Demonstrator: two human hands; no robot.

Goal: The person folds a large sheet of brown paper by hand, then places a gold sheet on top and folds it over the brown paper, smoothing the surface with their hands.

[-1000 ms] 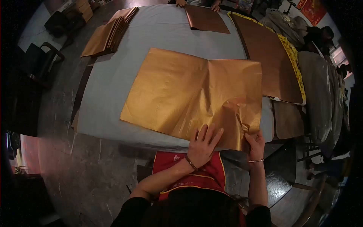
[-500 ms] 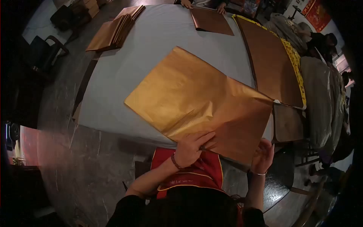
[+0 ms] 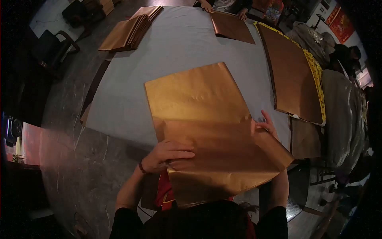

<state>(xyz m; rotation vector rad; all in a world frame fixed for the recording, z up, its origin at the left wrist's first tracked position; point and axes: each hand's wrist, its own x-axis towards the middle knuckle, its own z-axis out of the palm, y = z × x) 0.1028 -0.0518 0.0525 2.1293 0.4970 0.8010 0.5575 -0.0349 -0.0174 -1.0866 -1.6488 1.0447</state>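
Observation:
A large gold-and-copper sheet (image 3: pixel 203 131), foil-like or paper, lies over the near part of the table, its near end folded up toward my chest. My left hand (image 3: pixel 169 155) grips its left edge, with the fingers laid across the top and the thumb hidden. On the opposite side, my right hand (image 3: pixel 266 125) comes up from behind the sheet's right edge. Its fingers are spread and one touches the sheet; the forearm is partly covered by the sheet.
Folded copper sheets (image 3: pixel 125 34) are piled at the table's far left. Across the grey tabletop (image 3: pixel 127 91), another person's hands (image 3: pixel 242 14) touch a copper sheet (image 3: pixel 232 28). To the right lies a stack of flat brown sheets (image 3: pixel 292 69) on yellow wrapping. Chairs (image 3: pixel 49 47) stand left.
The sheet has turned and its near end has come up toward me. My left hand has shifted left along it; my right hand has moved up and away from the lower right corner.

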